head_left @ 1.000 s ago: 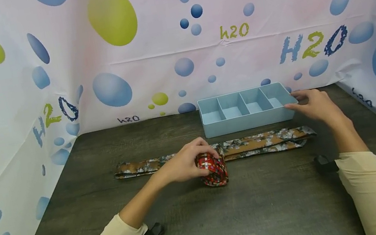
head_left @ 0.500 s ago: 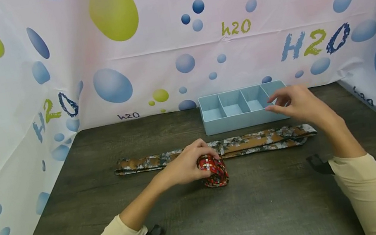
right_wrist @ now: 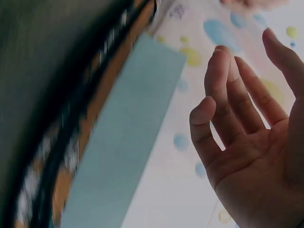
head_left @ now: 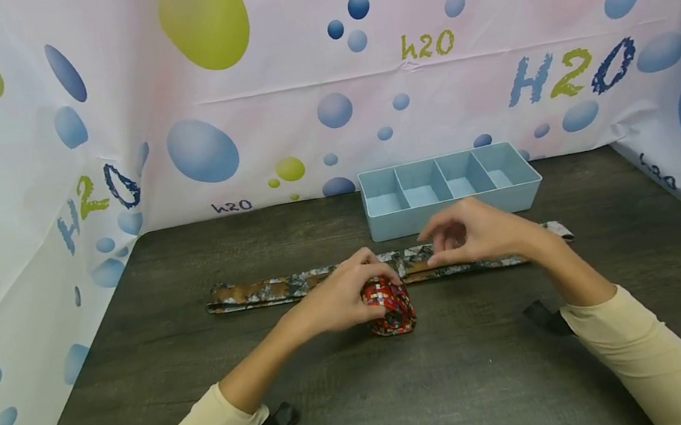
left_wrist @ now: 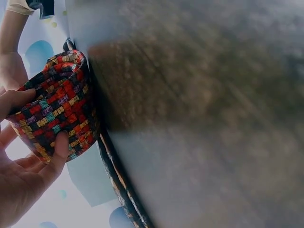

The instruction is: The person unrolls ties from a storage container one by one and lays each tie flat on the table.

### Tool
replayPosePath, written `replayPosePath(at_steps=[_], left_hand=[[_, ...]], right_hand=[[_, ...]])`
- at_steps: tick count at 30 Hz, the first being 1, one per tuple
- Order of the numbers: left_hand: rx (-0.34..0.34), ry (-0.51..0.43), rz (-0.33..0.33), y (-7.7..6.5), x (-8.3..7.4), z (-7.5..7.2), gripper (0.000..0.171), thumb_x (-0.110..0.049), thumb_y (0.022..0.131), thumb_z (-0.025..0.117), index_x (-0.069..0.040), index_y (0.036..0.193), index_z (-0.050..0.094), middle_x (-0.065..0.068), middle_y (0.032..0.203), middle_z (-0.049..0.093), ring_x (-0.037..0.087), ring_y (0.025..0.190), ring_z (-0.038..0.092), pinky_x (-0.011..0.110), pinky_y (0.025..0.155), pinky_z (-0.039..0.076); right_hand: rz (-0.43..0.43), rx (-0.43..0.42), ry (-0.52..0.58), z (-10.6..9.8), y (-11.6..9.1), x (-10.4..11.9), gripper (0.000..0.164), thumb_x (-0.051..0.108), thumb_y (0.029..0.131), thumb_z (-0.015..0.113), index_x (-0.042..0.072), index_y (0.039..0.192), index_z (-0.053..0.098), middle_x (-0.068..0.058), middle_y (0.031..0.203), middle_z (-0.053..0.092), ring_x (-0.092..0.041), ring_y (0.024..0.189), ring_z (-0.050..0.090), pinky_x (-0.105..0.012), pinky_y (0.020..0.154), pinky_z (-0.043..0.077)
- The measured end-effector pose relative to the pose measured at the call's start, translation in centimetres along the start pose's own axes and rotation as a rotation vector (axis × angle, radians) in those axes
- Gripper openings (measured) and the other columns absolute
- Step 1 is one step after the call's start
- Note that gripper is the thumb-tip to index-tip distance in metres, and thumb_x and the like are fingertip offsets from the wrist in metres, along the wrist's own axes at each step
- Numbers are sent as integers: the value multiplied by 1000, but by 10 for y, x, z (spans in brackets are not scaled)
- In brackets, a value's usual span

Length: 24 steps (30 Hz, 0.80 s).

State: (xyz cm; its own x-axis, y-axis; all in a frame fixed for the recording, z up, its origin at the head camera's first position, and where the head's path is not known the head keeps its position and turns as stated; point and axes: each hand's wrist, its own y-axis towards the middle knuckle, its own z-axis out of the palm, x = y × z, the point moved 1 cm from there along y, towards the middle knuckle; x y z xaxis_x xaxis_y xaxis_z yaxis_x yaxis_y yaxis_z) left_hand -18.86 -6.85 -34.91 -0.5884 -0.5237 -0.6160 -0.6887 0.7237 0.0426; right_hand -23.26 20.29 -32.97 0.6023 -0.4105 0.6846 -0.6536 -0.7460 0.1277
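Near the middle of the table in the head view, my left hand [head_left: 338, 296] grips a rolled-up red checked cloth strip, which looks like a necktie [head_left: 394, 315]. The left wrist view shows thumb and fingers around the rolled necktie [left_wrist: 61, 107]. My right hand [head_left: 477, 234] is just right of it, holding nothing, its fingers loosely bent; in the right wrist view this hand [right_wrist: 251, 147] appears with fingers spread apart. Behind the roll lies a long folded brown floral cloth strip [head_left: 272, 290], also like a necktie, flat across the table and partly hidden by both hands.
A light blue box [head_left: 404, 222] with several compartments stands at the back of the dark wooden table [head_left: 321, 413], right of centre. Printed sheeting [head_left: 271, 12] with bubbles and lettering walls the table behind and at the sides. A black wrist camera [head_left: 278, 421] sits on the left forearm.
My right hand has left the box's right end and moved left and towards me, over the floral strip. My left hand keeps its grip on the red checked roll, nearly in place.
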Motion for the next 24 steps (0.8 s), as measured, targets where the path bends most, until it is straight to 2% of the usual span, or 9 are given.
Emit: replayPosePath(at_steps=[5, 10, 19, 24], left_hand=[[8, 2, -9, 1, -1, -1, 35, -5, 89, 80, -10, 123, 72, 6, 114, 53, 19, 97, 54, 32, 83, 50], [20, -3, -7, 2, -2, 0, 37, -5, 89, 80, -10, 124, 70, 7, 116, 53, 20, 99, 56, 31, 83, 53], [11, 20, -21, 4, -3, 1, 47, -5, 88, 82, -7, 131, 63, 9, 120, 55, 21, 103, 58, 34, 87, 54], [-14, 17, -10, 6, -2, 1, 50, -6, 87, 83, -6, 129, 57, 10, 122, 58, 23, 109, 59, 39, 92, 54]], right_hand=[[-58, 105, 59, 22, 12, 4, 41, 11, 91, 81, -6, 126, 68, 2, 90, 71, -10, 73, 66, -31, 65, 57], [-60, 167, 106, 35, 17, 4, 45, 9, 91, 81, -5, 130, 66, 0, 89, 73, -11, 73, 69, -31, 66, 59], [-65, 193, 145, 40, 17, 3, 46, 9, 91, 81, -7, 130, 63, -1, 87, 73, -13, 72, 70, -32, 65, 59], [-66, 222, 155, 38, 16, 2, 33, 8, 91, 81, -2, 119, 67, 1, 86, 72, -12, 71, 69, -32, 64, 59]])
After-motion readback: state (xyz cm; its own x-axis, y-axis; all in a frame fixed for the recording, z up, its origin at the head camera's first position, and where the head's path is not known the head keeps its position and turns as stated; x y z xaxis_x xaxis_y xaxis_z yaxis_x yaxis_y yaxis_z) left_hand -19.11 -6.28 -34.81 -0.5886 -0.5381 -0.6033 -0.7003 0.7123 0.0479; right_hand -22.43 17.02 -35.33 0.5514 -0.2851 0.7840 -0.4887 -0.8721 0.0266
